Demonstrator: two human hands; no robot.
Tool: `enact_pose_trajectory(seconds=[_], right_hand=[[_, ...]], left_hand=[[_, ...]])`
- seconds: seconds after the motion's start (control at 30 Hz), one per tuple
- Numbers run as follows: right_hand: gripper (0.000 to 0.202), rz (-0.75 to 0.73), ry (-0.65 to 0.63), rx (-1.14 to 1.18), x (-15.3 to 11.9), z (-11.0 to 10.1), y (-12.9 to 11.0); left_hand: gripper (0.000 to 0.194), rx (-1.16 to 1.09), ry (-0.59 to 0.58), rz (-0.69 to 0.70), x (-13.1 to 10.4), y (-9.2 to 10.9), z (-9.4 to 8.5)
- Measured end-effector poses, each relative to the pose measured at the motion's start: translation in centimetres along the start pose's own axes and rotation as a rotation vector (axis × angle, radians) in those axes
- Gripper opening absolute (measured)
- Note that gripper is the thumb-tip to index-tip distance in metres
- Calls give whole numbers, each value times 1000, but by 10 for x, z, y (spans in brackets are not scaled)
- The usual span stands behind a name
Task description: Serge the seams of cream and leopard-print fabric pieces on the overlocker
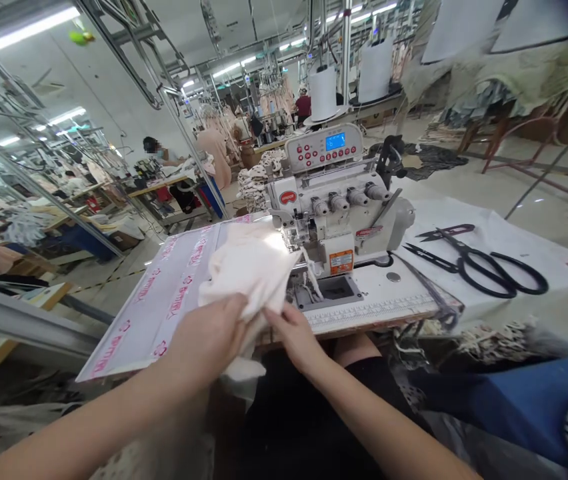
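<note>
A pale cream piece of fabric [249, 263] lies bunched on the left side of the sewing table, its far right edge close to the needle area of a white overlock sewing machine [334, 213]. My left hand [214, 327] is closed on the near part of the cloth, fingers partly hidden in its folds. Just right of it, my right hand [294, 333] pinches the near right edge between thumb and fingers. Part of the fabric hangs over the table's front edge. Light from the machine shines on the cloth near the presser foot.
Large black scissors [489, 263] and small thread snips [434, 257] lie right of the machine. White thread cones [324, 93] stand behind it. A plastic-covered table extension [164, 293] reaches left. Blue cloth [529, 400] sits at lower right. Another person [159, 150] sits farther back.
</note>
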State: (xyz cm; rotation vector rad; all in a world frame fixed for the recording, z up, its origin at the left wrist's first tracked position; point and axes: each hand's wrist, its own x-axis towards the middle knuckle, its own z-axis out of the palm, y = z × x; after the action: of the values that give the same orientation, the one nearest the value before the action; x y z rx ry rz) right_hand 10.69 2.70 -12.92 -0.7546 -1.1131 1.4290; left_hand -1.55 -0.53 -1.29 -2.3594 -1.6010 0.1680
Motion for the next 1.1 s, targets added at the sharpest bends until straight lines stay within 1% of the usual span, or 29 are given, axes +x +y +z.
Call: enact_pose_trajectory(seconds=[0.07, 0.13, 0.17, 0.2, 0.27, 0.33, 0.37, 0.4, 0.43, 0.47, 0.5, 0.57, 0.63, 0.67, 0.73, 0.83, 0.9, 0.93, 1.03, 1.07, 1.1], right_hand=[[26, 24, 46, 149, -20, -16, 2], [24, 73, 91, 360, -35, -25, 4], [27, 107, 98, 446, -40, -26, 5], [31, 150, 79, 490, -44, -25, 7], [34, 241, -24, 462, -51, -18, 11], [27, 304, -138, 398, -59, -8, 12], [23, 309, -182, 378, -64, -3, 10], [21, 297, -221, 373, -70, 2, 5], [21, 282, -260, 383, -76, 5, -1], [23, 271, -307, 399, -82, 8, -8], [26, 269, -353, 418, -89, 9, -14], [34, 278, -389, 445, -104, 11, -20], [41, 289, -323, 447, -119, 10, -16], [42, 291, -272, 434, -128, 9, -11], [38, 295, -200, 364, -145, 6, 0], [29, 235, -162, 162, -170, 1, 10], [28, 167, -141, 65, -182, -2, 10], [28, 141, -127, 35, -188, -3, 9], [38, 87, -92, -53, -199, -6, 2], [44, 38, -75, -108, -202, -7, -1], [47, -37, -67, -186, -203, -8, -5]], left_hand=[[25, -20, 77, -18, -11, -23, 9], [25, -20, 150, 0, -23, -46, 13], [23, -8, 182, 0, -30, -55, 12], [20, 10, 214, -16, -36, -62, 9], [17, 41, 259, -118, -48, -68, -6], [19, 14, 275, -237, -61, -67, -27], [20, -38, 263, -255, -67, -63, -37], [22, -123, 235, -225, -72, -57, -46], [23, -234, 190, -151, -77, -49, -52], [24, -360, 127, -56, -81, -40, -54], [24, -482, 48, 27, -83, -30, -53], [20, -669, -101, 114, -86, -9, -41], [12, -754, -202, 118, -90, 11, -20], [9, -773, -224, 125, -92, 19, -9], [15, -796, -218, 163, -101, 32, 14], [27, -838, -98, 189, -119, 44, 40], [33, -854, 34, 187, -130, 51, 54], [36, -848, 121, 199, -135, 54, 60], [43, -801, 385, 283, -143, 62, 76], [42, -806, 445, 312, -145, 65, 79], [40, -828, 482, 329, -145, 67, 80]])
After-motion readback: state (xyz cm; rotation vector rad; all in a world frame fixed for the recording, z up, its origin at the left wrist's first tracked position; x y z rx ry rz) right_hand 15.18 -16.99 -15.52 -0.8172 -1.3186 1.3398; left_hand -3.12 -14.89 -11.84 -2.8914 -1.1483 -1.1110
